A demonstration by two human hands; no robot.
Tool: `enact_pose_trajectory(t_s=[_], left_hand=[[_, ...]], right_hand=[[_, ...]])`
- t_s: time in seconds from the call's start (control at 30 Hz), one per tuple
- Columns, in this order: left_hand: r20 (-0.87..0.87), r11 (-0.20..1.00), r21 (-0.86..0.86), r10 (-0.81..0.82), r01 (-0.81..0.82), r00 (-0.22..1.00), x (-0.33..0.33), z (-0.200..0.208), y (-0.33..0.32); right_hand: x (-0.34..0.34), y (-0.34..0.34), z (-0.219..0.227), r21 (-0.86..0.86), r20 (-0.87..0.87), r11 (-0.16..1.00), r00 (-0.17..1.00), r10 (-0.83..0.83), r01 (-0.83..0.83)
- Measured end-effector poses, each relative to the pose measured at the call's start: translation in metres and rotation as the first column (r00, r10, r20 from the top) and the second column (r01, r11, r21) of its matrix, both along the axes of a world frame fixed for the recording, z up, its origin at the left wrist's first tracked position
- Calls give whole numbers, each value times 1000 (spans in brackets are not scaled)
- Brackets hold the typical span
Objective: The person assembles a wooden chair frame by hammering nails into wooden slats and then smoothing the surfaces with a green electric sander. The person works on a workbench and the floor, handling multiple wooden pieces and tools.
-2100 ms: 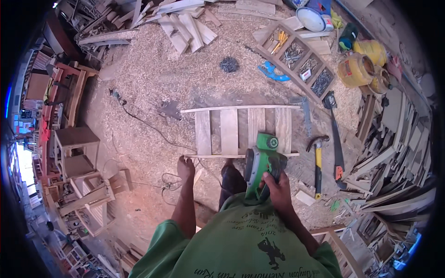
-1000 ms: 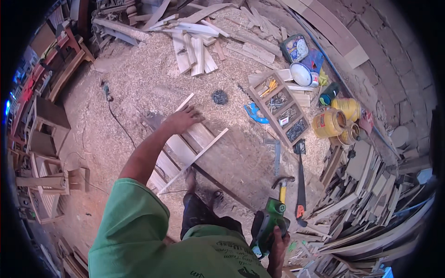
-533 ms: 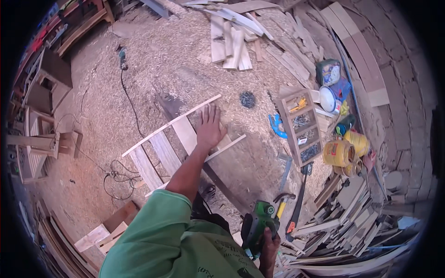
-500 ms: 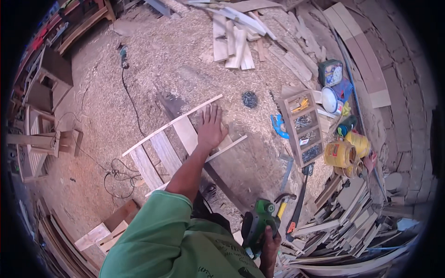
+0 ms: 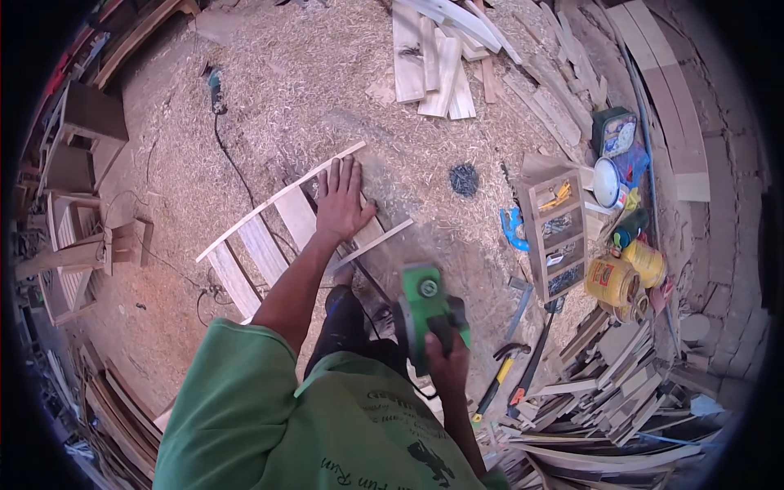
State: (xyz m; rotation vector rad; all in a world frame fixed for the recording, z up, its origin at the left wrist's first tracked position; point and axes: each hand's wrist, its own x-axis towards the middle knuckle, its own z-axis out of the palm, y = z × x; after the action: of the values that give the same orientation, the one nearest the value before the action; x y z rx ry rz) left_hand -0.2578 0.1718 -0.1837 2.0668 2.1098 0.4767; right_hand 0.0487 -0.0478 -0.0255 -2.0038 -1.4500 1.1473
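My left hand point(image 5: 343, 204) lies flat on the far right end of a ladder-like wooden frame point(image 5: 263, 249), its fingers stretched toward the far rail. Several pale slats join the frame's two long rails. My right hand point(image 5: 447, 367) grips the rear handle of a green electric planer point(image 5: 423, 304), close to my body. The planer is held to the right of the frame's near rail, apart from it. Its underside is hidden. A dark cord point(image 5: 371, 282) runs near my leg and the frame.
Wood shavings cover the ground. To the right are a compartmented wooden box point(image 5: 535, 245) of fasteners, a blue clamp-like tool point(image 5: 514, 229), a hammer point(image 5: 495, 382), a handsaw point(image 5: 532, 359) and yellow jars point(image 5: 611, 278). Scrap wood point(image 5: 604, 384) lies near right; boards point(image 5: 441, 73) lie far off.
My right hand has brought the planer forward and up from beside my body, toward the frame's near end. My left hand stays flat on the frame. The view has shifted slightly.
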Motion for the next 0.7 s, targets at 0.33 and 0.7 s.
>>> enact_pose_trajectory(t_s=[0.33,0.7], left_hand=[[172,990,-111,-67,87,983,-30,-4,2],[46,225,-405,973,-886,226,-161,-8,-288]], right_hand=[[-66,90,-49,130,145,909,915,377,-395],[-68,89,-56,179,170,894,907,384,-412]])
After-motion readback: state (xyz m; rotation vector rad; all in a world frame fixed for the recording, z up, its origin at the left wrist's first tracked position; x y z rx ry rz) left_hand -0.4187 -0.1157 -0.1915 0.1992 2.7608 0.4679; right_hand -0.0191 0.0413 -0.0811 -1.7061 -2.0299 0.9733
